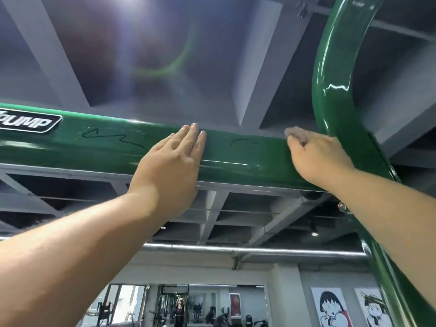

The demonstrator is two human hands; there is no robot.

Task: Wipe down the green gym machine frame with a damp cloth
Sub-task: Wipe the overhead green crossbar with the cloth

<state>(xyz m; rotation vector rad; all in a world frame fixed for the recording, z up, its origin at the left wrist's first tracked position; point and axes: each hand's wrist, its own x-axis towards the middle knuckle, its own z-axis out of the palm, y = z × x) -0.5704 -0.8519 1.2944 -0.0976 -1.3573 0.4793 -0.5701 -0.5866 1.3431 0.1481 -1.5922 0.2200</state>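
A glossy green crossbar (99,147) of the gym machine frame runs overhead from left to right and meets a curved green upright (330,74) at the right. Black pen scribbles mark the bar's face. My left hand (174,159) lies flat on the bar with straight fingers reaching to its top edge. My right hand (316,154) grips a small greyish-pink cloth (296,134) and presses it on the bar's top edge, just left of the joint with the upright. Most of the cloth is hidden under my fingers.
A black-and-white brand badge (28,122) sits at the bar's left end. Grey ceiling beams (254,74) and a silver duct (236,250) run above. Far below are other gym machines, a person in a mirror (180,310) and cartoon posters (332,308).
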